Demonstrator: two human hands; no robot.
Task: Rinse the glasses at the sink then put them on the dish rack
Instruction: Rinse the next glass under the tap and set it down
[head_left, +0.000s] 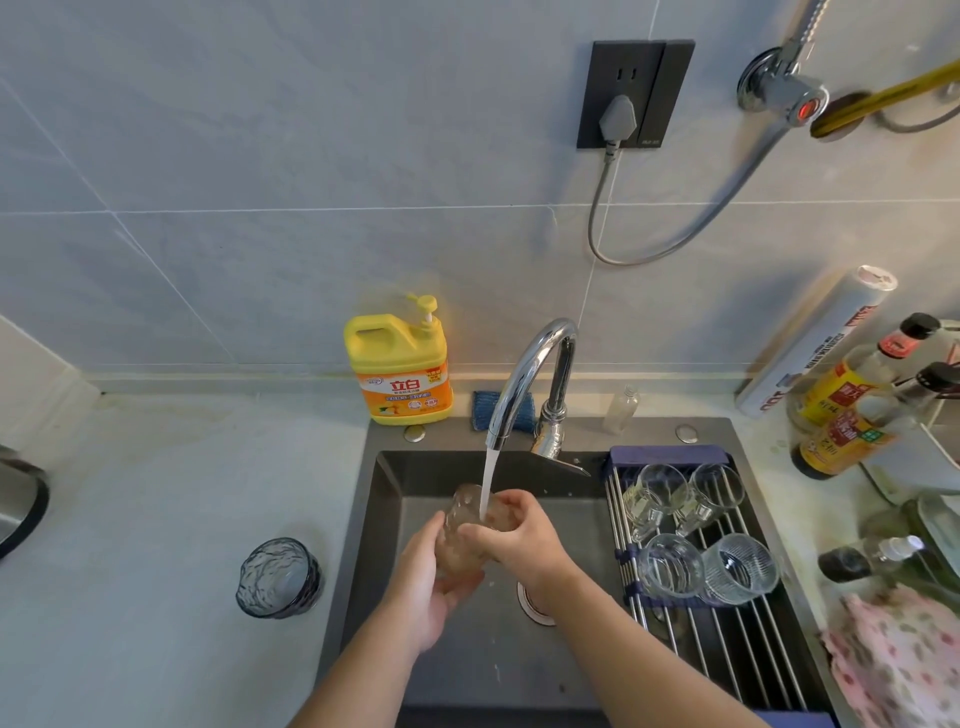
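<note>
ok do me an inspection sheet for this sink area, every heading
surface: pale grey countertop around a dark square sink; chrome tap running
job's things: clear textured glass under the stream; four clear glasses on the metal rod dish rack; blue-grey textured glass on the countertop
clutter: yellow detergent bottle, blue sponge, brown sauce bottles, pink floral cloth
hands: left hand grips the glass; right hand curls round its rim
cables: grey plug and cord in a black wall socket
surroundings: grey tiled wall

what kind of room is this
Most likely a home kitchen: a dark sink with a running faucet, a yellow dish soap bottle, and a dish rack holding glasses.
</note>
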